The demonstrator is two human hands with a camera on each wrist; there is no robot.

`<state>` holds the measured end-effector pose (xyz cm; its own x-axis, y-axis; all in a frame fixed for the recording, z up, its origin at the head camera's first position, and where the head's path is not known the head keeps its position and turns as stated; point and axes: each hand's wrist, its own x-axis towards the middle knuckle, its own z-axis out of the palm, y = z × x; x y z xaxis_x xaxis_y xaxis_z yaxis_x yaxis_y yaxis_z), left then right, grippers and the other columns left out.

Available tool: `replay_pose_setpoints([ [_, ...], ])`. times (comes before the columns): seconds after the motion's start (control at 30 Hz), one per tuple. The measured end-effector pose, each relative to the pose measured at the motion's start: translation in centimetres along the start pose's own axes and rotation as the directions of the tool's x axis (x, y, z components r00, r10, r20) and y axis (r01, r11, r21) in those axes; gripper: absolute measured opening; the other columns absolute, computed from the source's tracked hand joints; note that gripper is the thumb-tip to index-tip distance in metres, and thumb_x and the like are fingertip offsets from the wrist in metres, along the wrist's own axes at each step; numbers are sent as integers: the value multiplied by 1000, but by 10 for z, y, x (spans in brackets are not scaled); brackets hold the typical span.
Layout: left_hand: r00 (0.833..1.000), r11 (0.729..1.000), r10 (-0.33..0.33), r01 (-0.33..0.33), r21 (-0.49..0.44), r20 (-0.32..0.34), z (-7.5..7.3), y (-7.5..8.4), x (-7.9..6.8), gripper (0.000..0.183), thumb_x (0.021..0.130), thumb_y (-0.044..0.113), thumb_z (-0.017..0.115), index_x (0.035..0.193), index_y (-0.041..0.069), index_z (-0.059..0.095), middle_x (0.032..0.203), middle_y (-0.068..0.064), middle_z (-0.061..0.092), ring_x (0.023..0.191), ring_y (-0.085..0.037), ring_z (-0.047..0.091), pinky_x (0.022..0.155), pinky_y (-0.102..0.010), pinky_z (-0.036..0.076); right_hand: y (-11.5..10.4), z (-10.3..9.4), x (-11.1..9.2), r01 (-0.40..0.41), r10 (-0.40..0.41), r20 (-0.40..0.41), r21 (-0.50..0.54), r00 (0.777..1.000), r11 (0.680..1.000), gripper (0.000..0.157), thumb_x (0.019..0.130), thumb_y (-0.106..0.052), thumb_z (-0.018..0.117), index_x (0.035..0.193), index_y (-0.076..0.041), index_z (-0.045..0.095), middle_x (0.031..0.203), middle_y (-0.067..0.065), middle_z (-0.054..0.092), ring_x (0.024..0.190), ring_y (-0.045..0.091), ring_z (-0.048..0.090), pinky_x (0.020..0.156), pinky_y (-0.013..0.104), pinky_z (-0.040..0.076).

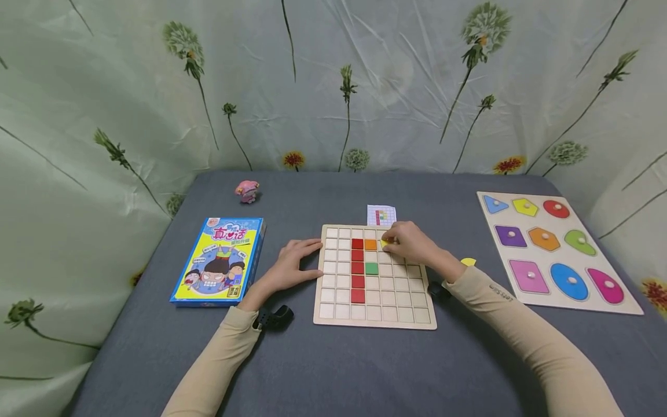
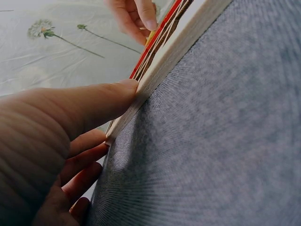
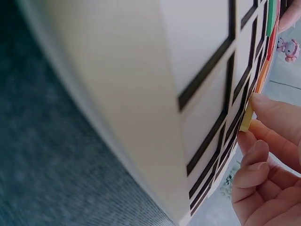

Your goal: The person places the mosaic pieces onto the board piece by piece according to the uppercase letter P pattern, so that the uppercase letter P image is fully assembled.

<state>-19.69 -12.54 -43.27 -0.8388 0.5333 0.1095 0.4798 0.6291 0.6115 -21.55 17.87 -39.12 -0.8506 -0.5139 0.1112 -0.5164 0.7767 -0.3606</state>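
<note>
A wooden grid board [image 1: 375, 325] lies flat before me, with a column of red square tiles [image 1: 357, 267], an orange tile [image 1: 370, 244] and a green tile [image 1: 372, 269] in its cells. Between thumb and fingers, my right hand [image 1: 414, 244] pinches a yellow square tile [image 3: 247, 117] at the cell right of the orange one. Whether that tile is fully seated cannot be told. My left hand [image 1: 289, 265] rests against the board's left edge, thumb and fingertips touching it. Behind the board is a small pattern card [image 1: 381, 215] with a coloured grid.
A blue-and-yellow game box [image 1: 216, 260] lies to the left, with a pink figurine [image 1: 247, 191] behind it. On the right is a knobbed shape puzzle [image 1: 526, 231]. A yellow piece [image 1: 468, 262] shows beside my right wrist, partly hidden by the sleeve.
</note>
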Motion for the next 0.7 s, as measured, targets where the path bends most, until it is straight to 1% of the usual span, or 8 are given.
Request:
replay_pose_setpoints([
  [0.33, 1000, 1000, -5, 5, -3, -1, 1, -1, 0, 67, 80, 28, 72, 138, 7, 47, 145, -12, 45, 126, -32, 38, 98, -54, 27, 2, 3, 1, 15, -15, -12, 23, 1000, 1000, 16, 79, -7, 71, 93, 0, 73, 83, 12, 68, 71, 16, 56, 62, 26, 42],
  [0.53, 1000, 1000, -16, 16, 5, 4, 1, -2, 1, 67, 81, 29, 72, 139, 8, 46, 145, -12, 44, 126, -32, 38, 98, -54, 28, 1, 3, 3, 4, -5, 10, 17, 1000, 1000, 15, 79, -8, 71, 92, -1, 73, 80, 11, 69, 69, 15, 56, 64, 28, 44],
  [0.7, 1000, 1000, -22, 22, 6, 7, 1, -2, 1, 67, 81, 29, 72, 139, 8, 46, 145, -12, 44, 126, -31, 38, 99, -54, 27, -1, 0, 2, -1, 1, 22, 29, 1000, 1000, 14, 80, -6, 70, 93, 0, 72, 83, 12, 71, 71, 17, 59, 66, 30, 47],
])
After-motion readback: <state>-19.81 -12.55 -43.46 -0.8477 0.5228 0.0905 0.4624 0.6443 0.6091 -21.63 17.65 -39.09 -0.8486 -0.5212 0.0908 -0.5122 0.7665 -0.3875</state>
